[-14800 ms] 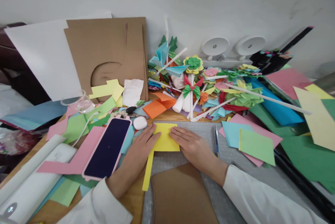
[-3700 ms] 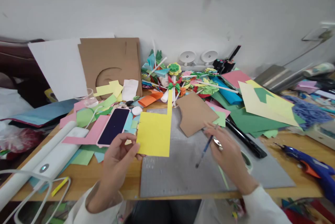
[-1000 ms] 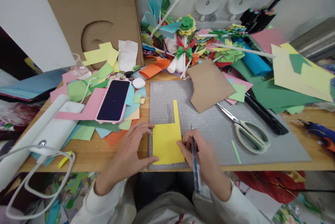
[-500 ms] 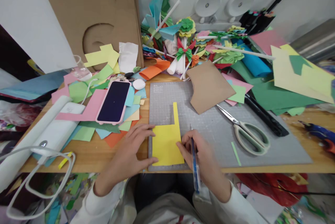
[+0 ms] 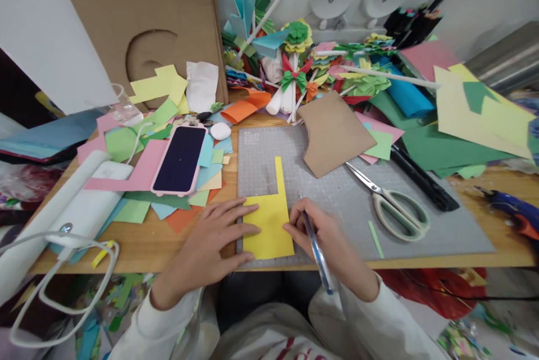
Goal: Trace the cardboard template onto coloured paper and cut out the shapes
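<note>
A yellow paper piece [image 5: 269, 225] with a narrow strip rising from its right side lies at the near left corner of a grey cutting mat [image 5: 337, 203]. My left hand [image 5: 210, 239] rests flat, its fingers spread over the paper's left edge. My right hand [image 5: 326, 239] grips a blue pen [image 5: 316, 247], with its fingertips touching the paper's right edge. A brown card cut-out [image 5: 332, 132] lies at the mat's far edge.
Scissors [image 5: 389, 203] lie on the mat to the right. A phone in a pink case [image 5: 179, 159] sits among coloured paper scraps on the left. Paper flowers [image 5: 297, 51] pile up at the back. A blue glue gun [image 5: 509, 211] lies far right, a white device [image 5: 80, 214] far left.
My left hand has slid further onto the yellow paper. The pen in my right hand has tilted, its end now pointing toward me on the right.
</note>
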